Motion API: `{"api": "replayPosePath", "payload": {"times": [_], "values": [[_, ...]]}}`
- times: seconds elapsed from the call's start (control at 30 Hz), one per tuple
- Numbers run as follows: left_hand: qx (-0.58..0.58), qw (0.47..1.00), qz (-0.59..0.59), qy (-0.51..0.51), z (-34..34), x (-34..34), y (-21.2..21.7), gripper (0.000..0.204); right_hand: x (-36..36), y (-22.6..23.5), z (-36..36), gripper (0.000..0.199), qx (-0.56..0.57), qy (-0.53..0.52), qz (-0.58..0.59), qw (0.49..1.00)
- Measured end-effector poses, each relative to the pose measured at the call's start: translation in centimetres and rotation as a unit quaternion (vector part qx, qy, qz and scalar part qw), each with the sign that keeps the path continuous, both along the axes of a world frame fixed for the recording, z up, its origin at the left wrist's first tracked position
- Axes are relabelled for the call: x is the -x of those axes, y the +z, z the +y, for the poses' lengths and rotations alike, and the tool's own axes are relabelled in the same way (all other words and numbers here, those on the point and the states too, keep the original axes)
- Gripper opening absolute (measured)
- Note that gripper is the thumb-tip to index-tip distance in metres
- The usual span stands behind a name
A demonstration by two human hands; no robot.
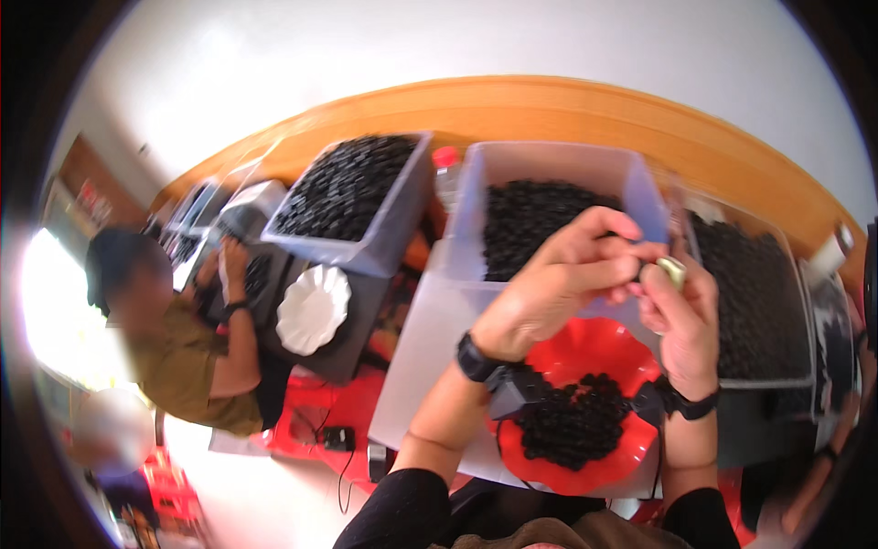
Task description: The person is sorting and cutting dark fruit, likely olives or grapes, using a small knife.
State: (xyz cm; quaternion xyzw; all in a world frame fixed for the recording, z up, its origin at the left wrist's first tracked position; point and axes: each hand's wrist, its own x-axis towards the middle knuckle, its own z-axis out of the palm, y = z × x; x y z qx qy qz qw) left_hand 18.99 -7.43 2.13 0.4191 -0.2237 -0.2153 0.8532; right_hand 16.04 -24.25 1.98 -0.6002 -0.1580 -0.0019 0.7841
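My left hand (569, 267) and my right hand (684, 316) meet above a red scalloped bowl (594, 346). Between their fingertips is a small black piece (643, 269), mostly covered by the fingers. My left thumb and forefinger are pinched at it. A small pale yellow-green item (672, 271) shows at my right thumb and forefinger, which are closed on it; its exact kind is unclear. Below the hands, a heap of small glossy black pieces (572, 430) lies in the bowl. Both wrists wear black straps with small dark boxes.
Behind my hands stands a translucent bin (560, 157) of black pieces; another bin (766, 377) is at right, a third (422, 183) at left. A red-capped bottle (446, 178) stands between two bins. Leftward, a co-worker (197, 357) handles items near a white scalloped bowl (314, 309).
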Motion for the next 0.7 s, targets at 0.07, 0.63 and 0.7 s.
{"api": "replayPosePath", "payload": {"times": [0.07,0.63,0.7], "values": [[-0.006,0.998,0.022,0.050,-0.1,0.1,0.4,0.023,-0.1,0.6,0.3,0.019,0.028,-0.011,-0.016,0.999],[0.100,0.995,-0.005,0.000,1.0,-1.7,-1.4,0.018,0.3,-0.1,0.6,0.022,0.268,-0.192,-0.285,0.900],[0.099,0.995,-0.004,0.000,1.1,-1.7,-1.3,0.018,0.3,0.0,0.5,0.022,0.276,-0.191,-0.285,0.898]]}}
